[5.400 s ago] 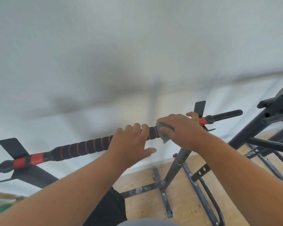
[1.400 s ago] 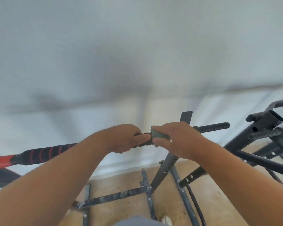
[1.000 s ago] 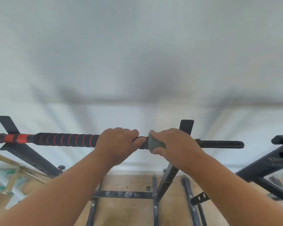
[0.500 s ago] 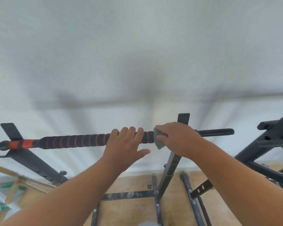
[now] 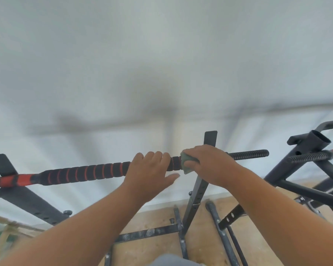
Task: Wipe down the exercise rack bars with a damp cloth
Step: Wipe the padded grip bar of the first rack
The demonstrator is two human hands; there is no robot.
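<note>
A black foam-covered bar (image 5: pixel 85 172) with red rings lies across the rack, with a red sleeve at its left end and a bare threaded end (image 5: pixel 248 154) on the right. My left hand (image 5: pixel 150 169) hooks its fingers over the top of the bar, and the thumb sticks out to the right below it. Just to its right, my right hand (image 5: pixel 210 166) grips a grey-green cloth (image 5: pixel 187 164) wrapped around the bar, close to the right rack upright (image 5: pixel 198 189).
The left rack upright (image 5: pixel 27 198) leans under the bar's red end. A second black frame (image 5: pixel 306 150) with its own threaded bar stands close on the right. Black base bars (image 5: pixel 148 232) run over the wooden floor. A white wall is right behind the rack.
A second ago my left hand was closed fully around the bar; its thumb now sticks out. My right hand and the cloth stay at the same spot on the bar.
</note>
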